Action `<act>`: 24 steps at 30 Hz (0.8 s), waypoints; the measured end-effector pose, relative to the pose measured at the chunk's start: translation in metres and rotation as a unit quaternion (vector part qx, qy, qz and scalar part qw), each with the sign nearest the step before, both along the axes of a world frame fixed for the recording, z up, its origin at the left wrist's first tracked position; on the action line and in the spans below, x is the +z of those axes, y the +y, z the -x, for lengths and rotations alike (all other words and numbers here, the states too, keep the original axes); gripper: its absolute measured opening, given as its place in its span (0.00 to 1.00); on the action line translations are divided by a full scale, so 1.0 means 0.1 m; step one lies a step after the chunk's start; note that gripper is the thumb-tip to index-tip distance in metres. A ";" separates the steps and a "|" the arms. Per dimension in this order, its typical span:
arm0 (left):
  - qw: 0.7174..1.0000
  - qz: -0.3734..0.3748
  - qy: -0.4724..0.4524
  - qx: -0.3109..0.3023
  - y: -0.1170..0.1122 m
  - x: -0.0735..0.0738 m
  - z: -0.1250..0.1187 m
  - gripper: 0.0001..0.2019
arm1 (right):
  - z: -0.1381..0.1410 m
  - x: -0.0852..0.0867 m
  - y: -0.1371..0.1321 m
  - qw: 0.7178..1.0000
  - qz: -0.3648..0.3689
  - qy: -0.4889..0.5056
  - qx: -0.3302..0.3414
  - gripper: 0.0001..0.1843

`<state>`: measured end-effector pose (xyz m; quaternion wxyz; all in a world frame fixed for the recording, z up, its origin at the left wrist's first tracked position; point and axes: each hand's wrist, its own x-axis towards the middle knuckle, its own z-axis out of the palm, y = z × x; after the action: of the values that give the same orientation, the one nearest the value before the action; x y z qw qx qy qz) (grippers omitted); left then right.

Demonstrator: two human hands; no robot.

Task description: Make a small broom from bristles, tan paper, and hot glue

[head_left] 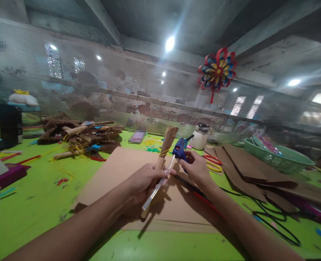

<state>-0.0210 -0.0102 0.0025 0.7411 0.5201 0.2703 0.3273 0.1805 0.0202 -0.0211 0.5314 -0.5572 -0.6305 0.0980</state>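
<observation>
My left hand (145, 181) is closed round a rolled brown paper piece (169, 141), flared at its upper end and wound with yellow string. In my right hand (200, 168) is a blue hot glue gun (180, 149). A long clear glue stick (152, 198) sticks out of the gun's back end and slants down toward me, across the paper roll. My left thumb and fingertips are at this stick; whether they grip it I cannot tell. Both hands are above a large brown paper sheet (122, 165) lying on the green table (37, 221).
Brown paper bundles with yellow string (95, 136) are piled at the back left. Scissors with red and yellow handles (213, 163), a white jug (199, 139), folded brown paper (247, 166), a green basket (293, 159) and a looping black cord (274, 217) lie right.
</observation>
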 end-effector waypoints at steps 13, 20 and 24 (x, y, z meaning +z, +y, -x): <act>1.000 0.008 0.003 0.007 -0.01 0.03 -0.01 0.10 | 0.01 0.06 -0.06 0.993 -0.089 -0.073 -0.029 0.15; 1.000 0.001 0.002 0.012 0.00 0.02 -0.01 0.13 | 0.00 0.01 -0.01 0.998 -0.061 -0.031 -0.009 0.16; 1.000 -0.015 0.003 0.006 0.03 0.00 0.00 0.14 | 0.01 0.01 -0.01 0.998 -0.055 -0.017 0.006 0.17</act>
<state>-0.0205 -0.0076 0.0024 0.7302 0.5308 0.2709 0.3342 0.1796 0.0189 -0.0202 0.5497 -0.5250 -0.6473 0.0566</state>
